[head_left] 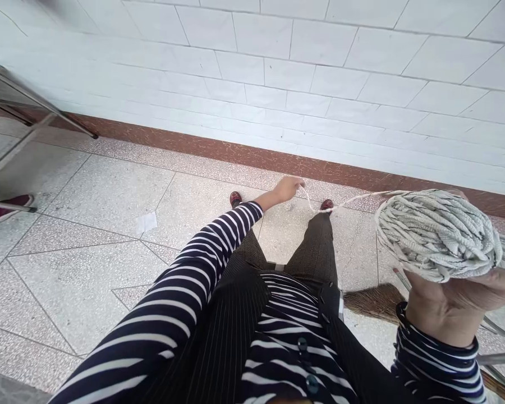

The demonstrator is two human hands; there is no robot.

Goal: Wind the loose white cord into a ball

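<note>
Nearest, at the right, a bundle of pale rope (440,235) with dark flecks sits in the right hand (458,292), raised well above the floor; the hand is closed round it, most of its fingers hidden behind. One strand runs left, sagging, to the left hand (285,189), whose fingertips are pinched on it. The hands are well apart, with the strand between them. Just past the right wrist, metal tubes (503,357) crowd the right edge.

Below, the legs (315,247) stand apart, and a broom (374,302) lies low beside the right leg. The floor (96,191) is pale, speckled stone, cut by thin dark lines into panels, some slanted or triangular, some pinker. A small white paper (147,223) lies flat on it, left of the legs. The widest stretch of floor is on that side, reaching out to a metal frame (46,109) cut off by the left edge. A dark red shoe (8,207) shows by a lower tube of that frame.

Ahead, room is tight: the feet are near a reddish-brown skirting (193,147), which slopes down rightward along the floor's far edge. Above it rises a wall (269,84) of white tiles with grey joints.
</note>
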